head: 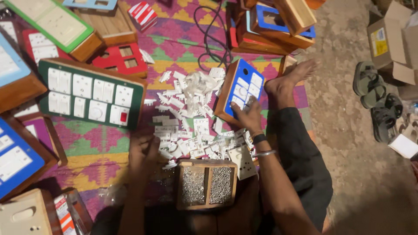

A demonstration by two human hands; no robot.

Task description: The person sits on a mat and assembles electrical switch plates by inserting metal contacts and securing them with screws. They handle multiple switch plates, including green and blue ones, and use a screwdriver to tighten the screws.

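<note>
Fingers [250, 104] on one blue switchboard [241, 89]

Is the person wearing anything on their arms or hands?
Both arms are bare, with no sleeves or gloves. Beside the right hand, the wrist carries a dark band and a thin silver metal bangle. The left hand wears nothing that shows.

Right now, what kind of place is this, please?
Probably a small floor workshop for assembling electrical switch boards. A person sits on a patterned mat, right hand on a blue-faced switch board, beside loose white switches and a wooden tray of screws.
</note>
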